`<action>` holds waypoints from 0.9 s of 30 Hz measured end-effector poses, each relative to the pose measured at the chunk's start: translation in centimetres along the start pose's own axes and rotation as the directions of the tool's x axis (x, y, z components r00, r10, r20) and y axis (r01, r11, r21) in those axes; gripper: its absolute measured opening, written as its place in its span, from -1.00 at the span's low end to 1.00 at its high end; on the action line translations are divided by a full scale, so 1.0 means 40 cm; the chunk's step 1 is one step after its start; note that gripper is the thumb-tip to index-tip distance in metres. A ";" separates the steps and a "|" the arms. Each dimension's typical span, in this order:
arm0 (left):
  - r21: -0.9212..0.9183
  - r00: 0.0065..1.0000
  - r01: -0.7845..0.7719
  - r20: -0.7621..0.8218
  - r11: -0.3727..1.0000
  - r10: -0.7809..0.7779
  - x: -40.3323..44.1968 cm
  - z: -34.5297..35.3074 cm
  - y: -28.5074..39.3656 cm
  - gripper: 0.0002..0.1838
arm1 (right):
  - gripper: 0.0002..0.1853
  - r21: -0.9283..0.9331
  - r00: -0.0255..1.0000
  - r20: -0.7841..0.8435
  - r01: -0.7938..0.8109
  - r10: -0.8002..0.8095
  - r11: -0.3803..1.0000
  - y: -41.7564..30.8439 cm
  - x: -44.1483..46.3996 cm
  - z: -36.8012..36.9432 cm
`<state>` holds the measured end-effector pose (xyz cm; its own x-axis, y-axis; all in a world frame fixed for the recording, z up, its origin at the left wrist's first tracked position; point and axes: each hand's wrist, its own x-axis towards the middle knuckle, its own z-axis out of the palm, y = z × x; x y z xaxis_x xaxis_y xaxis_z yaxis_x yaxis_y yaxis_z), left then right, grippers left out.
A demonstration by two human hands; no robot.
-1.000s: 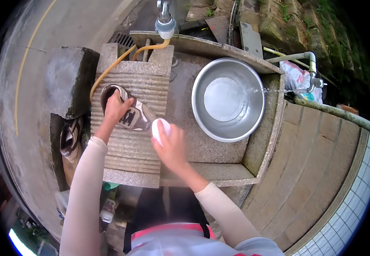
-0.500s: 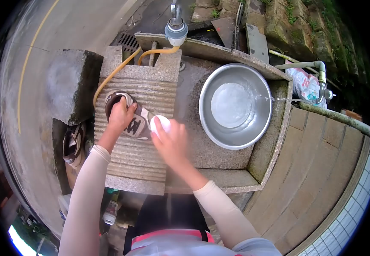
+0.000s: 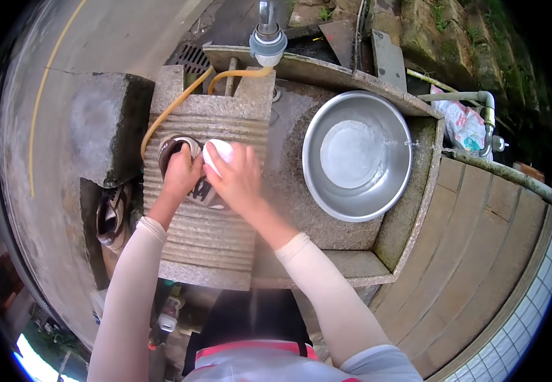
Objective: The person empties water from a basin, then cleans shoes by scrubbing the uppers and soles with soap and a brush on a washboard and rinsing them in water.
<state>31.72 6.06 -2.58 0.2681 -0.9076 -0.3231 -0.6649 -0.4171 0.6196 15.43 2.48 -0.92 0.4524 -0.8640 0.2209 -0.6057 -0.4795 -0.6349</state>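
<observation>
A brown and beige lace-up shoe [image 3: 201, 191] lies on the ridged stone washboard [image 3: 206, 239], partly covered by my hands. My left hand [image 3: 182, 172] grips it at the opening, with the fingers closed on the tongue and collar. In my right hand [image 3: 238, 175] is a white rounded object [image 3: 217, 155], held against the upper side of the shoe near my left fingers. Its underside is hidden, so I cannot tell its exact kind.
To the right, a metal basin [image 3: 357, 156] with water stands in the stone sink [image 3: 327, 240]. A running tap [image 3: 494, 141] sends a stream into it. An orange hose [image 3: 177, 109] crosses the washboard's left edge. Another shoe [image 3: 112, 216] sits beside the concrete block [image 3: 112, 127].
My right hand has moved left and slightly up along the shoe with the white object, from the toe end toward the opening. My left hand keeps its hold on the shoe.
</observation>
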 end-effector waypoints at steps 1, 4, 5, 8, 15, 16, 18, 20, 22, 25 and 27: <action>-0.062 0.969 -0.186 -0.174 0.981 0.173 0.004 0.029 -0.036 -0.63 | -0.52 0.017 0.999 0.023 -0.038 0.038 0.999 -0.005 0.042 0.033; -0.021 0.997 -0.011 -0.071 1.000 0.009 -0.006 0.003 0.010 -0.64 | -0.51 0.061 0.998 0.059 -0.037 0.034 0.997 0.014 -0.025 -0.027; 0.011 0.998 0.059 0.017 0.998 -0.060 -0.005 -0.016 0.039 -0.66 | -0.47 0.043 0.996 0.081 -0.035 0.032 0.998 0.022 -0.083 -0.080; 0.013 0.995 0.092 0.044 0.996 -0.092 -0.003 -0.020 0.042 -0.65 | -0.42 -0.014 0.987 0.156 -0.028 0.029 1.000 0.038 -0.192 -0.158; -0.056 0.999 0.009 -0.041 0.998 -0.011 -0.001 -0.003 0.016 -0.68 | -0.50 0.016 0.999 -0.038 0.004 -0.003 1.000 0.023 0.049 0.041; -0.051 0.999 0.022 -0.028 0.998 -0.024 -0.006 -0.011 0.028 -0.67 | -0.50 0.022 0.998 -0.056 0.012 -0.010 1.000 0.024 0.031 0.019; -0.012 0.998 0.067 0.006 0.998 -0.067 -0.006 -0.016 0.048 -0.65 | -0.48 -0.003 0.997 0.074 0.018 -0.018 1.000 0.029 -0.095 -0.088; -0.003 0.996 0.085 0.027 0.996 -0.085 -0.001 -0.015 0.041 -0.64 | -0.45 0.079 0.990 0.138 -0.039 0.027 0.996 0.033 -0.215 -0.166; 0.007 0.999 0.052 -0.006 0.999 -0.051 -0.003 -0.012 0.037 -0.64 | -0.44 0.029 0.993 0.118 -0.007 0.004 1.000 0.020 -0.186 -0.144; 0.008 0.999 0.039 -0.016 0.999 -0.039 0.000 -0.005 0.024 -0.67 | -0.52 0.054 0.999 0.014 0.048 -0.049 0.997 0.026 -0.032 -0.022; -0.027 0.996 -0.020 -0.086 0.999 0.018 0.001 0.014 -0.002 -0.69 | -0.57 0.109 1.000 -0.003 0.027 -0.027 0.994 0.025 0.058 0.052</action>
<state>31.40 6.08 -3.04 0.3156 -0.9156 -0.2490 -0.6512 -0.3999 0.6450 17.23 0.32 -2.58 0.4665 -0.8514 0.2399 -0.5187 -0.4830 -0.7054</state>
